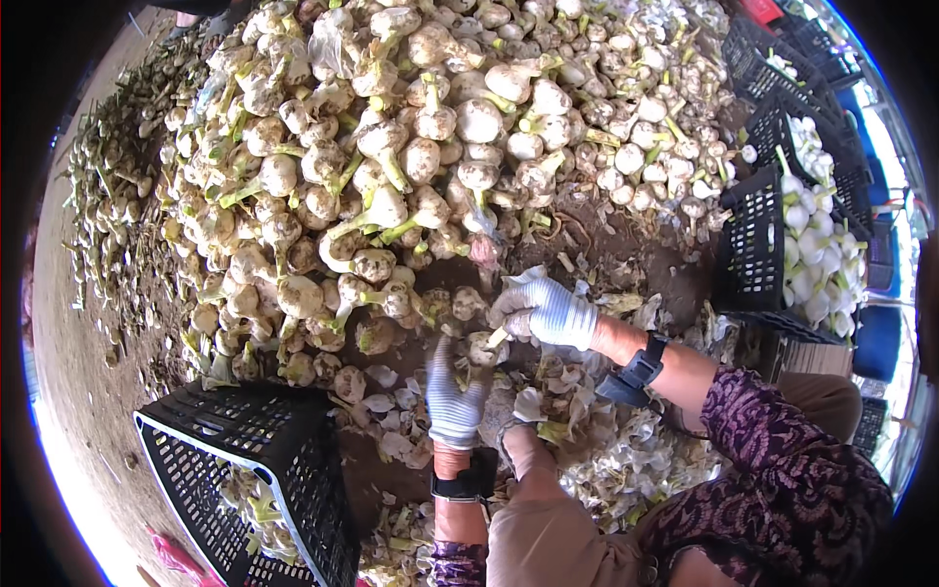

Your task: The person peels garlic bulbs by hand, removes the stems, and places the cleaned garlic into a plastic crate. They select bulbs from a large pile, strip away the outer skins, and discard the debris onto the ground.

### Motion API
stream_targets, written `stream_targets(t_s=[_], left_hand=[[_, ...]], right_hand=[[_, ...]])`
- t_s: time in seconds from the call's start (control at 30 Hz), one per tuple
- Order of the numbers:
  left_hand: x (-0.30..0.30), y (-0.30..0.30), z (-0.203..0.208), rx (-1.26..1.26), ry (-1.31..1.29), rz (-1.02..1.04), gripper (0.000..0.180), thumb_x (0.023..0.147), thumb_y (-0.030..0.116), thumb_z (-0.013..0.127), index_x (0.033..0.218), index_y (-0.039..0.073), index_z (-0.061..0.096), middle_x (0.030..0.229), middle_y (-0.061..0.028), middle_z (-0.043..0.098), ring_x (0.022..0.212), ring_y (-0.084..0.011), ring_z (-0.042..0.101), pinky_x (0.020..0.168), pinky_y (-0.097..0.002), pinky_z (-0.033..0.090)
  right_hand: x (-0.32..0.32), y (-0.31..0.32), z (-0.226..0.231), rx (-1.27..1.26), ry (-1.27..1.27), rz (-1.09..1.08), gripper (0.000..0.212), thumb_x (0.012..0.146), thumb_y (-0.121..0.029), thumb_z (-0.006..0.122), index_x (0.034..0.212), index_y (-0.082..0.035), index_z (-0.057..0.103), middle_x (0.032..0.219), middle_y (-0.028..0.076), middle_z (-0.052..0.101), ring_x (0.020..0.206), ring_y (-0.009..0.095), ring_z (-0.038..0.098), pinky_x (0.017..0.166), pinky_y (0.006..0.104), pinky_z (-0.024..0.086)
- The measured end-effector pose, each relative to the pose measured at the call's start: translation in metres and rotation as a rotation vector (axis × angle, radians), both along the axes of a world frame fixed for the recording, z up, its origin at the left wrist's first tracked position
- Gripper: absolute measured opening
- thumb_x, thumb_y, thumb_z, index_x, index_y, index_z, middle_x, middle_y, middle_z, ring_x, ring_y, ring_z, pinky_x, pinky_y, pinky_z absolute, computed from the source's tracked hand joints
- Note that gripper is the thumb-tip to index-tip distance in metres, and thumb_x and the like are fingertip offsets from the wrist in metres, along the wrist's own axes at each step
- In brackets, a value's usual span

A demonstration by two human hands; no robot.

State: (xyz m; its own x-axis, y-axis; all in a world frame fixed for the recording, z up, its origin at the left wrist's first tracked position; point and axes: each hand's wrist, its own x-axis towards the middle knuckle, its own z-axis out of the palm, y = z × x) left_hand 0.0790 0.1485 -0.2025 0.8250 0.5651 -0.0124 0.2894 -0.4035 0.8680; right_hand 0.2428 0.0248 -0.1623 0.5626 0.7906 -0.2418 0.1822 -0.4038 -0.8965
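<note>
My left hand [456, 399], in a striped white glove, is at the near edge of a big heap of garlic [421, 157]. Its fingers are blurred by motion and curl about a soil-stained garlic bulb [482, 349]. Just to the right, my gloved right hand [550, 311] is closed, its fingertips close above that bulb. A short pale piece [498, 337], perhaps a stem end, pokes out below the right fingers; what else they grip is hidden. Loose bulbs with green stems lie in front of both hands.
A black plastic crate [245, 421] lies tipped at the lower left, with stems and leaves inside. On the right, a black crate [753, 245] holds cleaner white bulbs [817, 245]; more crates stand behind it. Papery peelings [626, 460] cover the ground by my legs.
</note>
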Motion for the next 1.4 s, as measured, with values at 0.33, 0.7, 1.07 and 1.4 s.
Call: stream_targets(t_s=[0.33,0.7,1.07,1.4], left_hand=[[0.010,-0.009,0.028,-0.182,-0.029,-0.056,0.060,0.067,0.001,0.071,0.122,0.001,0.046,0.110,-0.0127,0.051,0.097,-0.0259,0.055,0.084,-0.0323,0.046],[0.007,-0.013,0.031,0.013,-0.043,-0.115,0.055,0.059,0.003,0.077,0.110,0.000,0.055,0.112,-0.0149,0.049,0.101,-0.0300,0.053,0.084,-0.0342,0.046],[-0.004,-0.012,0.026,-1.178,-0.184,0.287,0.053,0.069,-0.004,0.072,0.118,0.000,0.052,0.104,-0.0091,0.059,0.091,-0.0166,0.057,0.081,-0.0289,0.049],[-0.002,-0.016,0.025,-1.119,-0.202,0.275,0.049,0.070,-0.001,0.071,0.116,0.000,0.053,0.100,-0.0090,0.059,0.089,-0.0178,0.058,0.076,-0.0288,0.051]], right_hand=[[-0.032,0.002,-0.003,0.011,0.765,-0.414,0.043,0.080,-0.038,0.068,0.106,-0.006,0.058,0.071,0.000,0.058,0.051,0.005,0.054,0.040,0.0193,0.042],[-0.042,0.001,-0.015,0.020,0.733,-0.388,0.039,0.079,-0.004,0.059,0.119,-0.003,0.055,0.099,0.001,0.058,0.090,0.012,0.053,0.082,0.0237,0.044],[-0.041,0.012,0.002,0.172,0.608,-0.275,0.047,0.079,-0.008,0.065,0.123,-0.002,0.050,0.102,0.005,0.058,0.093,0.010,0.053,0.080,0.0230,0.044],[-0.038,0.009,0.002,0.131,0.475,-0.217,0.049,0.077,-0.010,0.066,0.122,0.000,0.050,0.091,0.003,0.057,0.084,0.010,0.052,0.075,0.0251,0.045]])
